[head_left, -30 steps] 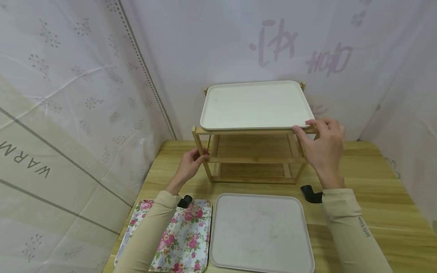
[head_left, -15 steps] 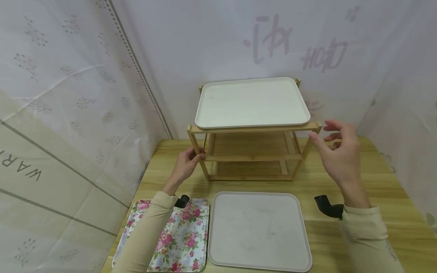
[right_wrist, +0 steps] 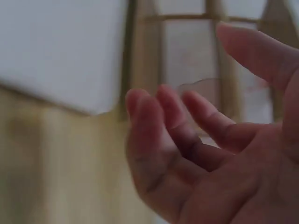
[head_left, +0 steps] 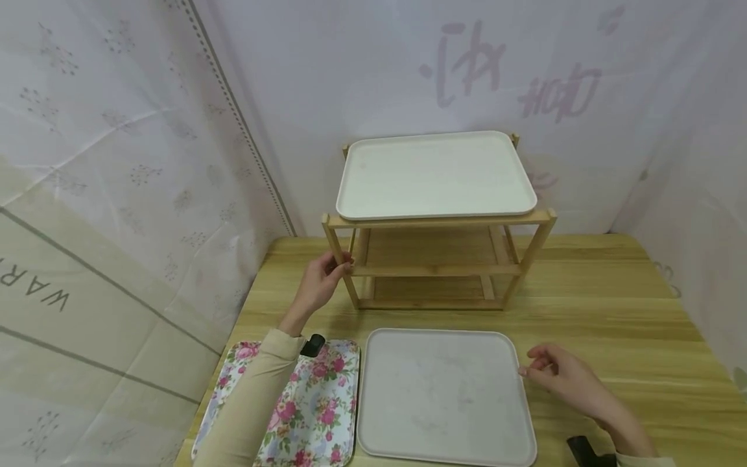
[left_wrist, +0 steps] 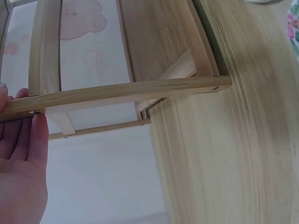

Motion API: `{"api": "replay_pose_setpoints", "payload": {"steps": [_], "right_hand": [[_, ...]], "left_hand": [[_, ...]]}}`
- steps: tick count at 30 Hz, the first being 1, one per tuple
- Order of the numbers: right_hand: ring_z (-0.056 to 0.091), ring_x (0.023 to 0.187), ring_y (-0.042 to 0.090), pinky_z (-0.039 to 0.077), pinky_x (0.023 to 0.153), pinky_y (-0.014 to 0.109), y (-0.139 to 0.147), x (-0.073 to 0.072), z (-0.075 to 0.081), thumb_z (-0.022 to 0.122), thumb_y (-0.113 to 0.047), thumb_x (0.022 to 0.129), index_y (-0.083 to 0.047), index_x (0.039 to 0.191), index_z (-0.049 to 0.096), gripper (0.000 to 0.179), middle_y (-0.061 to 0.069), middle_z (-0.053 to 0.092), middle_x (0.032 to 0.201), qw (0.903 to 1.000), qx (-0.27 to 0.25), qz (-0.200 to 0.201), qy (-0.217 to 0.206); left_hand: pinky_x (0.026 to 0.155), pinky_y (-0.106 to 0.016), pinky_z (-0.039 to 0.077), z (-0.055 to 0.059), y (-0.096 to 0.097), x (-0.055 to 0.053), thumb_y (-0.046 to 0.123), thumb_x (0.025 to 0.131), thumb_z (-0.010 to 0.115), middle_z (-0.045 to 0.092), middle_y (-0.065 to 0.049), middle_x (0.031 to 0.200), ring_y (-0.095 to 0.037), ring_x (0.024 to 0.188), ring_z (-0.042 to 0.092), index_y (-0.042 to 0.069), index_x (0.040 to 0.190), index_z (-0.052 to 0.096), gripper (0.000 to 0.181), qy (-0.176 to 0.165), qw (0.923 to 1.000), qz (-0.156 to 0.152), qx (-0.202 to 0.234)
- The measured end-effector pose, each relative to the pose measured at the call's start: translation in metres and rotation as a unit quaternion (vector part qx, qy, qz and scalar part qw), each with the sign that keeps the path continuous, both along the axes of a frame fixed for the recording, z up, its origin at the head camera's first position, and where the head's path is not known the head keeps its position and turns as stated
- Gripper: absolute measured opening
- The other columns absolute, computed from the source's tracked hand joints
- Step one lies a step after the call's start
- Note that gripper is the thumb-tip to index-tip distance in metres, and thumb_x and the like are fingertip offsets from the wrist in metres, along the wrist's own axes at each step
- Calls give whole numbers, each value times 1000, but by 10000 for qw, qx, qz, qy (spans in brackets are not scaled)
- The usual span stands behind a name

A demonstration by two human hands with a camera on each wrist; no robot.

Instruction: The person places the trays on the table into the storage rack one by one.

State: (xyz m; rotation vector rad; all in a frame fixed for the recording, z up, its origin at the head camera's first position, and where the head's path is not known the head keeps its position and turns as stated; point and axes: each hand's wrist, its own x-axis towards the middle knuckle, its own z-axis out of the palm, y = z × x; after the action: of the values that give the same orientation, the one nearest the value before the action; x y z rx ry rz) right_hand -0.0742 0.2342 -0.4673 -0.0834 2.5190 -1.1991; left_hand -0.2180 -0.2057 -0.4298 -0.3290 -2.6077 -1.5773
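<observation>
A wooden rack [head_left: 531, 250] with several levels stands at the back of the table, and a white tray [head_left: 438, 175] lies on its top. My left hand [head_left: 318, 283] grips the rack's front left post at the middle level. In the left wrist view the fingers of that left hand [left_wrist: 23, 170] go behind the wooden post [left_wrist: 126, 91]. My right hand [head_left: 566, 379] is at the right rim of a light grey tray [head_left: 443, 395], its fingers loosely bent around nothing. The right wrist view shows that right hand [right_wrist: 210, 168] with its palm bare.
A tray with a pink flower print [head_left: 318, 408] lies left of the grey tray, partly under my left sleeve [head_left: 251, 395]. Both are on the wooden table [head_left: 630, 311] in front of the rack. Printed cloth [head_left: 373, 78] hangs close behind and at the sides.
My right hand has let go of the white tray's right front corner and come down and toward me to the grey tray's right edge. My left hand keeps its grip on the rack.
</observation>
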Motion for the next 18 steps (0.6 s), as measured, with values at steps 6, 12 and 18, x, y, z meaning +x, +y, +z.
{"api": "replay_pose_setpoints", "payload": {"steps": [6,12,18], "right_hand": [[57,69,8,52,55,25,14,29,-50,66,-24,91,12,113,50,46,7,63,86,9952,-612,206,-736],[56,62,8,48,53,22,5,43,-71,72,-24,86,11,105,54,43,2,65,77,9973,-160,-62,-717],[55,65,10,44,55,21,-6,46,-71,76,-22,80,6,102,57,40,0,64,75,9958,494,-461,-611]], "left_hand": [[89,-39,56,0,1,-1,10,97,58,68,-21,112,-32,101,67,-3,114,62,21,51,10000,-3,-41],[91,-41,56,0,1,-2,10,97,58,68,-21,112,-32,101,67,-3,113,63,21,30,10000,-27,-45],[90,-41,56,0,1,-3,10,97,58,68,-21,112,-31,101,67,-3,113,63,21,24,10000,-42,-81]]}}
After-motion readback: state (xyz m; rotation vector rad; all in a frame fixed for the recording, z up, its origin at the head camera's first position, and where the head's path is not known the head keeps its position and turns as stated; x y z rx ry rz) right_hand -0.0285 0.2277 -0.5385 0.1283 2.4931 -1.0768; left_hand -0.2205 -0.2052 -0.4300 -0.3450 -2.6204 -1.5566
